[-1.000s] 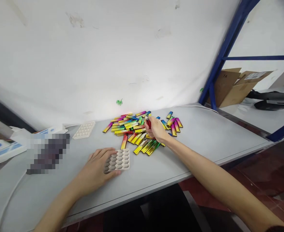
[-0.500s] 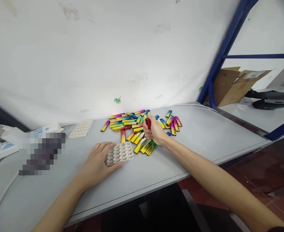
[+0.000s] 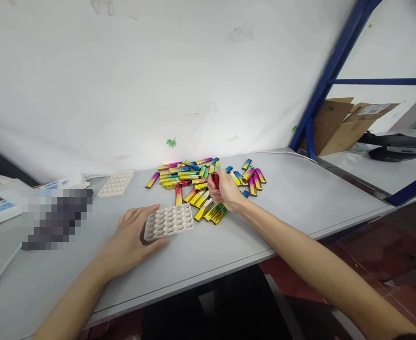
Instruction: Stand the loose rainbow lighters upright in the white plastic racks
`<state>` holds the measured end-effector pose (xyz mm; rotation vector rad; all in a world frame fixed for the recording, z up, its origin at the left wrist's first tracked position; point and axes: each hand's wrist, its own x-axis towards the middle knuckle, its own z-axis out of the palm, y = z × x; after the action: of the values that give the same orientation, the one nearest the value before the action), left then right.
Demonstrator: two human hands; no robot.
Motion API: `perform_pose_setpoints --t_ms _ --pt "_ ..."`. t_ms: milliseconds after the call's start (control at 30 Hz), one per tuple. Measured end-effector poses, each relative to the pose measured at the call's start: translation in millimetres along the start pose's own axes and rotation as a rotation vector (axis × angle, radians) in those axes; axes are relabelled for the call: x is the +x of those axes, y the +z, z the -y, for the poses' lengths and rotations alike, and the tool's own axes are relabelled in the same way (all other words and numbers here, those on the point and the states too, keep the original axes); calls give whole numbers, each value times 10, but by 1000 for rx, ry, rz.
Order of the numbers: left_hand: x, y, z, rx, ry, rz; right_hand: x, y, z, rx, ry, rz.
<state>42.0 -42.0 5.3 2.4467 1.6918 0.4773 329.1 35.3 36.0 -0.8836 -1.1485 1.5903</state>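
My left hand (image 3: 130, 238) holds the left end of a pale tray (image 3: 169, 221), with its thumb along the near edge and fingers at the far edge. Rows of hexagonal cells cover the tray, which lies on the table. My right hand (image 3: 226, 190) is closed round a shiny red lighter-shaped stick (image 3: 215, 179) with a dark end; most of it is hidden in the fist. Beneath and around that hand is a loose pile of similar metallic sticks (image 3: 185, 177) in gold, red, green, blue and pink.
A second pale tray (image 3: 116, 183) rests at the left, near the wall. Beside it are a blurred dark item (image 3: 59, 219) and white-blue boxes (image 3: 2, 210). A blue metal frame (image 3: 330, 71) rises at the right, with cardboard boxes (image 3: 342, 127) behind it.
My left hand has drawn back a little to the left, so more of the tray's cells show. The right hand stays closed over the pile. The view has shifted slightly.
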Motion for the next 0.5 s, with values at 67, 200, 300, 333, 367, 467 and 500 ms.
perform_pose_setpoints --t_ms 67,200,300,333,367,467,500 --pt "-15 -17 -4 3 -1 14 1 0 -14 1 2 -6" --pt "-41 -35 35 10 -5 20 22 -40 -79 -40 -81 35" --pt "-50 -42 73 5 -18 22 20 -77 -92 -224 -167 133" --pt "-51 -45 82 -3 -29 23 16 -74 -81 -301 -199 175" --pt "-52 -48 87 -14 -41 23 12 -56 -64 -367 -233 210" --pt "-46 -52 89 -60 -71 23 19 120 -4 -455 -275 281" --pt "-42 -52 86 -75 -77 20 32 219 9 -467 -271 290"
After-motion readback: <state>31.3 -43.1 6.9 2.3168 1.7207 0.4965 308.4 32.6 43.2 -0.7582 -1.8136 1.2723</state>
